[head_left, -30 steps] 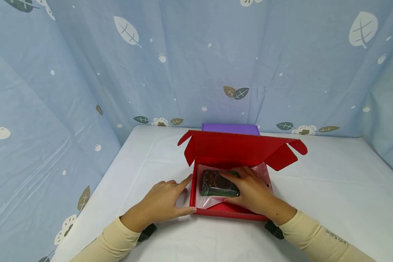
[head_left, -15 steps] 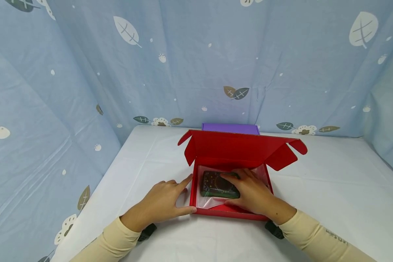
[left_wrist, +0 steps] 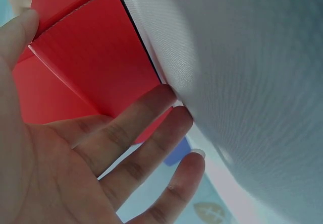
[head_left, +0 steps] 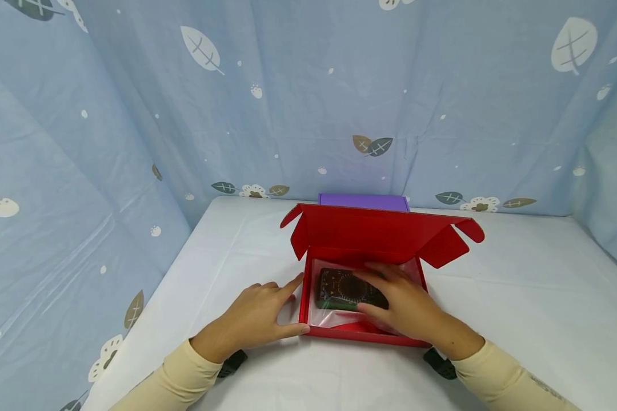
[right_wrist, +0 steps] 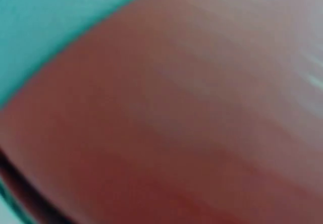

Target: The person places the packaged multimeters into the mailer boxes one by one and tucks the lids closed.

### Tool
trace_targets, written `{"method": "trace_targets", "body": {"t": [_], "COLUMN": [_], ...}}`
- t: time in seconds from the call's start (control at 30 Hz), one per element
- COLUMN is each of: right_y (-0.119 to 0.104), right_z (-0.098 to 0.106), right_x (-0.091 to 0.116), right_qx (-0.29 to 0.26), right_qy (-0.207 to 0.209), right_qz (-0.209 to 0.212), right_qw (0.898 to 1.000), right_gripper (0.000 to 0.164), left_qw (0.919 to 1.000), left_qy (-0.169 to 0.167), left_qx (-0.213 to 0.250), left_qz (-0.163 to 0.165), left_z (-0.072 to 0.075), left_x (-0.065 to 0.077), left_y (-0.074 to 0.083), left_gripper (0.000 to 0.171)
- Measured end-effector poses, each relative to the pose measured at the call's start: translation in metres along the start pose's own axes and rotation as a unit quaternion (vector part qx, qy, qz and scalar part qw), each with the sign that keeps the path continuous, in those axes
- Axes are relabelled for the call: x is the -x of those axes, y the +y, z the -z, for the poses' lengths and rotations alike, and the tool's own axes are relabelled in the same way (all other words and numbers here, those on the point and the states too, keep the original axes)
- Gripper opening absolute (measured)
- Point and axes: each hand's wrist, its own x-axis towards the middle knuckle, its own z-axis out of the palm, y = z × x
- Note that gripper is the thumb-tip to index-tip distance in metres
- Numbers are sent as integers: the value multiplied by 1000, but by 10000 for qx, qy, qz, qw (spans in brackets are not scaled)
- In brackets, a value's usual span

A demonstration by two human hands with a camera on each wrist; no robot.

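In the head view, a red cardboard box stands with its lid raised. Inside it lies a dark rectangular device with a ring of dial markings, like a multimeter, in clear plastic. My right hand is over the device's right part, thumb and fingers spread loosely and partly covering it; whether they touch it I cannot tell. My left hand rests against the box's left side, thumb at the front corner. The left wrist view shows its fingers extended along the red wall.
A purple box stands behind the raised lid. White cloth covers the table, and blue patterned curtains hang behind and at the sides. The right wrist view is too blurred to make out details.
My right hand has slid to the right, its fingers loosening and uncovering more of the dark device. The device stays in the box. My left hand has not moved.
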Motion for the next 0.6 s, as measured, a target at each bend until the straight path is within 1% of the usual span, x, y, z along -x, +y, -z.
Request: {"method": "trace_targets", "body": {"t": [0.1,0.2,0.37,0.53,0.6], "right_y": [-1,-2,-2,-3,-4], "right_z": [6,12,23,38,46], "right_x": [2,6,13,19,23], "right_qx": [-205,-370,-534,-702,-880], "right_qy": [249,591,1183,1526,1720], "right_qz": [-71,-6,359,640,814], "right_qw": [9995,9976,9909,9837,9778], "right_gripper": [55,45,36,36,26], "left_qw": [10000,10000,10000,10000,10000], "left_qy": [-10,-46,-29,14,12], "left_qx": [-11,-1,16,9,1], "left_qz": [6,20,3,-24,-32], "left_z": [0,0,1,0,1], "left_x": [0,-1,0,0,0], "left_y": [0,0,-1,0,0], "left_gripper": [90,90,89,89,90]}}
